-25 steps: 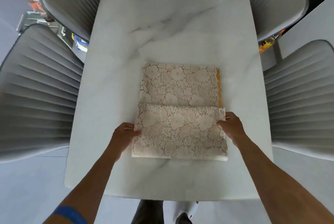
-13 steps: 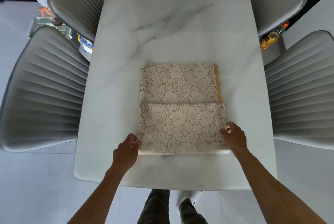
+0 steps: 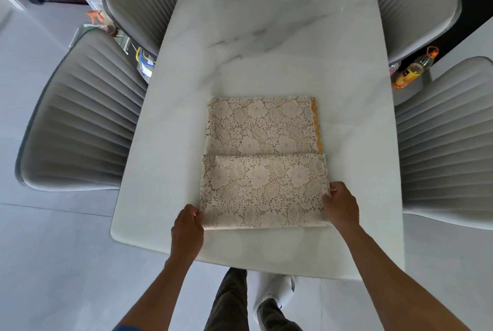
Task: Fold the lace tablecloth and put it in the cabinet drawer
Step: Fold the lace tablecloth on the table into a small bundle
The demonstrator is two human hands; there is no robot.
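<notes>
Both hands are pinched shut on the lace tablecloth point(image 3: 262, 162) near the tabletop's point(image 3: 280, 45) near edge, left hand point(image 3: 187, 228) at its near-left corner, right hand point(image 3: 340, 205) on its right edge; I'd lift evenly and keep the fold line square.

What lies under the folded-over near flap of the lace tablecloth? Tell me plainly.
Under the near flap lies more of the same lace tablecloth, on the marble table. An orange edge shows at the far right. Anything between the layers is covered.
</notes>
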